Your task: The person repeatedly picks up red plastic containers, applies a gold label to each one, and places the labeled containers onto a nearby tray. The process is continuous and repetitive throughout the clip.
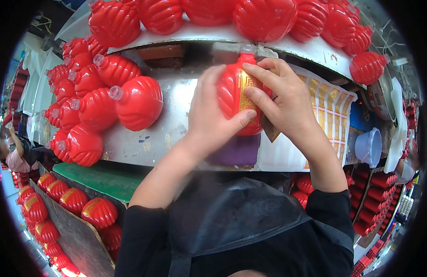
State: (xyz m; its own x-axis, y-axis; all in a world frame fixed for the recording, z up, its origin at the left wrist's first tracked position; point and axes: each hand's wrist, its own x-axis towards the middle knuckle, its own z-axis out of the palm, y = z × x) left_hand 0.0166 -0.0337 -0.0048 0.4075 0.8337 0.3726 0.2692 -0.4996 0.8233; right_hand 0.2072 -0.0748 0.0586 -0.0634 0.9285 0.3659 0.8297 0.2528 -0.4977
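Observation:
A red ribbed plastic bottle [227, 92] with a clear neck lies on a purple pad [236, 151], its neck pointing away from me. My left hand [210, 108] wraps round its left side, the thumb on its lower front. A gold label strip [248, 85] runs along the bottle's face. The fingers and thumb of my right hand [285, 94] are bent and press on this strip at its right edge. From under my right palm sticks a pointed brown flat piece [271, 131]; the rest of it is hidden, and I cannot tell whether the hand holds it.
A white sheet of gold labels [329, 108] lies to the right on the metal worktop [169, 104]. Red bottles [138, 102] crowd the left side, and more stand on a raised white shelf [310, 45] behind. A light blue bucket [368, 147] is at far right. Labelled bottles [99, 213] fill a lower-left bin.

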